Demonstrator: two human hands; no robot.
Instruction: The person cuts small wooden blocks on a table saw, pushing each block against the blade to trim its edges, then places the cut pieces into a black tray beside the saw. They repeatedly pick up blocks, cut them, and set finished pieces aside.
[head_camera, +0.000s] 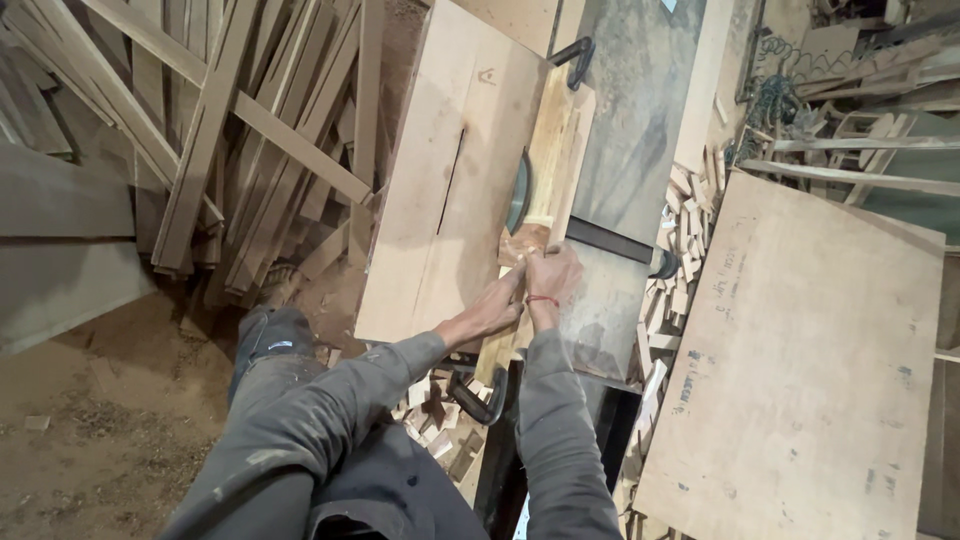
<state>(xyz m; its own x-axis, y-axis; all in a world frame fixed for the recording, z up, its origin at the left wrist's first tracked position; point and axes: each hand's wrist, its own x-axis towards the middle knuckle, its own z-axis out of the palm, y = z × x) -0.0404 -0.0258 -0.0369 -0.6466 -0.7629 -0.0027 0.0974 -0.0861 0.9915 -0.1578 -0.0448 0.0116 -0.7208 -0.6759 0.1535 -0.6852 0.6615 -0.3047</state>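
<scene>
Gripping wood block (522, 243) | both hands' fingers closed | saw blade (518, 192) just ahead

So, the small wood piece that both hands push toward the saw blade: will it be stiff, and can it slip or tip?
The small wood piece is probably stiff and light, being a short solid block. It may tip or twist, since it is narrow beside the saw blade. The left hand and right hand both press it against the wooden guide strip, which likely steadies it.
</scene>
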